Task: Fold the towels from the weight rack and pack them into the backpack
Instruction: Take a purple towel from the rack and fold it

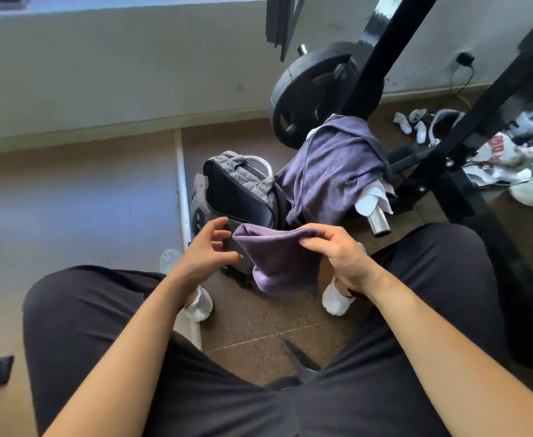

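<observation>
Up at one o'clock from the seated person, the weight rack (pixel 394 36) is standing by the wall, and a draped towel (pixel 331 171) is hanging bunched over its lower bar, with a white cloth (pixel 372 200) poking out beneath. At twelve o'clock the backpack (pixel 243 190) is sitting on the floor, its main pocket gaping open toward the person. The folded towel (pixel 277 257) is dangling above the floor between the knees, just short of the backpack's mouth. The right hand (pixel 340 250) is pinching its top edge at the three o'clock corner. The left hand (pixel 208 250) is hovering at nine o'clock, fingers spread, holding nothing. I'm thinking that single pinch is the weak spot. With the other corner unsupported, the fold is likely to sag open, and the towel could slip to the floor or go in crumpled. The backpack's soft rim may also be catching it on the way in.
</observation>
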{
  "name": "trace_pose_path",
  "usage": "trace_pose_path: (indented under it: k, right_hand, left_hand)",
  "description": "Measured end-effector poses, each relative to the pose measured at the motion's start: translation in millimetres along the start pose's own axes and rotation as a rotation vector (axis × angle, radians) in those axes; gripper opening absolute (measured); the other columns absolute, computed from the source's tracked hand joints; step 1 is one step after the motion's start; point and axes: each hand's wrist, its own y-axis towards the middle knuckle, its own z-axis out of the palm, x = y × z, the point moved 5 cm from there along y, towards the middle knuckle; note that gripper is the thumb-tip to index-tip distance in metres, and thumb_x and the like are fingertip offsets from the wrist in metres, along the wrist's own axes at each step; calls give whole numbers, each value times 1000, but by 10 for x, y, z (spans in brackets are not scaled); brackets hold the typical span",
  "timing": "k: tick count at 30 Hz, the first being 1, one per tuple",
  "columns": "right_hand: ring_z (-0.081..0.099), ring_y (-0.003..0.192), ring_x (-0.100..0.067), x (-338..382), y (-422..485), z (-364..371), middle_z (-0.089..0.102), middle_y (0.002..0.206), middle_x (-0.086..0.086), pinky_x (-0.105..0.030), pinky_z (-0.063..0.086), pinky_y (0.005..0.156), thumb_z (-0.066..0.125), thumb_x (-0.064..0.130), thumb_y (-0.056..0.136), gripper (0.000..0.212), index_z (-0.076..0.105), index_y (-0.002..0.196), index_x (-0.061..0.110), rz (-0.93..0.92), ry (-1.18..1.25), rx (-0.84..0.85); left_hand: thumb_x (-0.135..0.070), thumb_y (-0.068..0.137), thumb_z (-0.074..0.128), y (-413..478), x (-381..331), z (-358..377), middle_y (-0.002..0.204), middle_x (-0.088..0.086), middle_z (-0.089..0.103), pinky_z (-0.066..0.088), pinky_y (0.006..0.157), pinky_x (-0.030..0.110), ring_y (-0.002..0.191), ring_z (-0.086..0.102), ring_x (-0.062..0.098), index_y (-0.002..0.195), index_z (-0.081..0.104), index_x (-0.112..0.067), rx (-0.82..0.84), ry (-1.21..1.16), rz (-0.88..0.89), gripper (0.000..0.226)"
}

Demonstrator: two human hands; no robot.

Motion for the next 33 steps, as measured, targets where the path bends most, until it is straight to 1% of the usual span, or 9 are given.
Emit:
trace_pose_path:
  k: [3, 6, 8, 14, 17, 22, 25, 28, 33]
  right_hand:
    - [61, 95, -9, 50, -14, -42, 72, 95, -4, -15, 45, 89, 56, 11, 84, 25, 75, 100, 8, 11, 29, 11]
    - [59, 93, -10, 36, -7, -64, 70, 93, -5, -18, 44, 87, 55, 11, 84, 25, 75, 98, 7, 14, 16, 12]
    - [61, 94, -10, 4, 11, -112, 71, 96, -5, -20, 45, 88, 57, 8, 90, 21, 75, 101, 8, 22, 51, -48]
    - [65, 97, -9, -66, 36, -108, 73, 104, -4, -19, 50, 89, 53, 5, 102, 22, 72, 112, 9, 36, 71, -111]
    - [69, 100, -12, -51, 18, -65, 75, 106, -7, -22, 53, 90, 66, 12, 95, 20, 71, 113, 5, 33, 119, -85]
    - [67, 108, -24, -127, -7, 72, 73, 115, -15, -38, 54, 100, 84, 17, 73, 43, 73, 112, 2, 90, 144, 57]
    - [69, 103, -16, -188, -9, 186, 74, 112, -10, -29, 55, 91, 82, 0, 79, 38, 71, 115, 0, 141, 25, 138]
    - [70, 97, -14, -267, 4, 291, 75, 106, -9, -28, 54, 85, 80, 1, 82, 32, 71, 112, -4, 191, -88, 200]
    - [66, 99, -22, -218, 14, 316, 71, 109, -17, -34, 54, 89, 66, 16, 96, 34, 65, 117, -10, 186, 19, 98]
  left_hand:
    - [-27, 65, 92, -17, -31, 166, 133, -7, 65, 55, 101, 39, 121, 64, 17, 141, 51, -40, 167, 9, 72, 87]
    - [0, 79, 83, -94, -221, 240, 111, 5, 77, 58, 87, 31, 103, 72, 16, 116, 73, -17, 163, -120, 244, 42]
    - [7, 82, 77, -156, -346, 198, 88, -2, 77, 55, 77, 23, 83, 69, 9, 89, 73, -7, 41, -224, 346, 16]
    - [-2, 91, 72, -244, -443, 222, 75, -8, 66, 47, 68, 19, 73, 57, 7, 77, 67, -21, 3, -282, 385, 24]
    - [-16, 95, 69, -272, -480, 229, 76, -8, 63, 45, 67, 20, 74, 54, 8, 78, 70, -31, 4, -318, 398, 22]
    - [-28, 88, 70, -246, -505, 211, 86, 5, 66, 50, 69, 27, 79, 60, 16, 92, 73, -23, 74, -569, 293, 7]
    - [-24, 92, 64, -214, -484, 175, 94, 9, 71, 55, 74, 29, 84, 68, 19, 106, 70, -14, 66, -681, 239, 18]
    - [-32, 92, 68, -197, -474, 93, 101, 13, 74, 58, 83, 32, 94, 72, 22, 118, 67, -6, 38, -837, 161, 36]
    - [-41, 90, 58, -216, -393, -4, 106, 15, 77, 60, 92, 34, 102, 75, 25, 102, 82, -8, 15, -1054, -9, 43]
